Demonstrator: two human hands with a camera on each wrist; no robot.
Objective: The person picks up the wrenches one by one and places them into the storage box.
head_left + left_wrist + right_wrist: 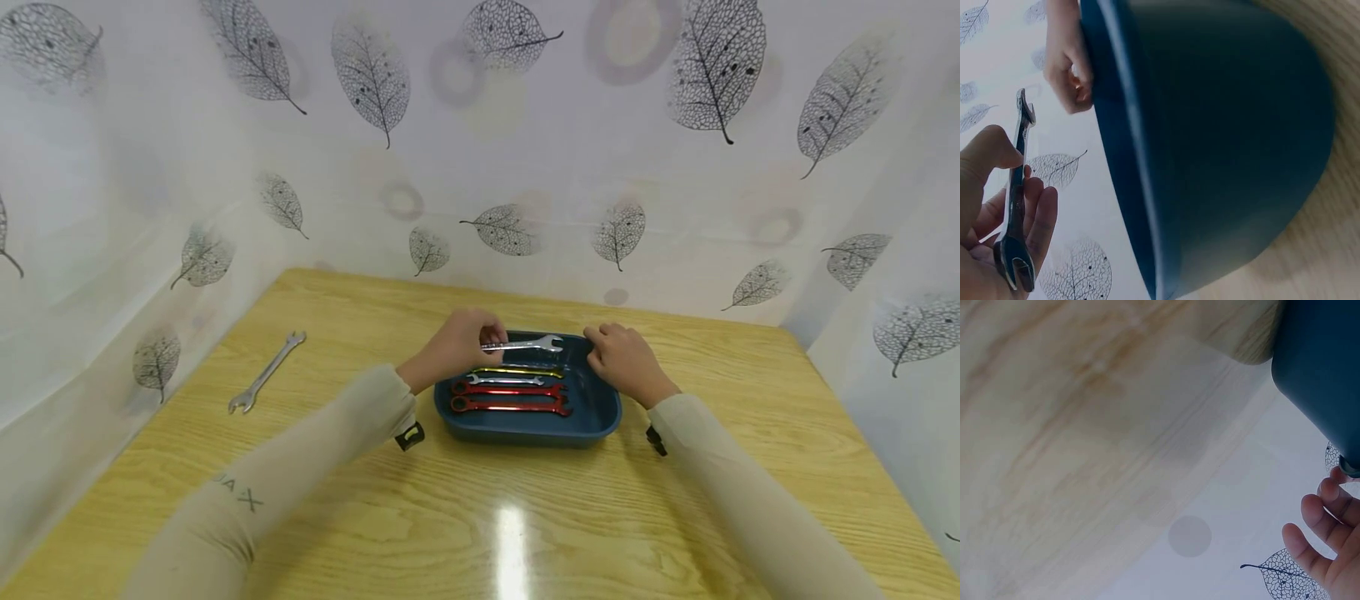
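Note:
My left hand pinches a silver open-end wrench between thumb and fingers, above the back left of a blue tray. In the left wrist view, both forked ends of this wrench show, clear of the tray's rim. My right hand grips the tray's back right rim, thumb on the inner side; in the right wrist view its other fingers are outside. In the tray lie a gold wrench, a small silver wrench and two red ratcheting wrenches, roughly parallel.
Another silver open-end wrench lies slantwise on the wooden table, left of the tray. Behind the table hangs a white leaf-print curtain, which also runs along both sides.

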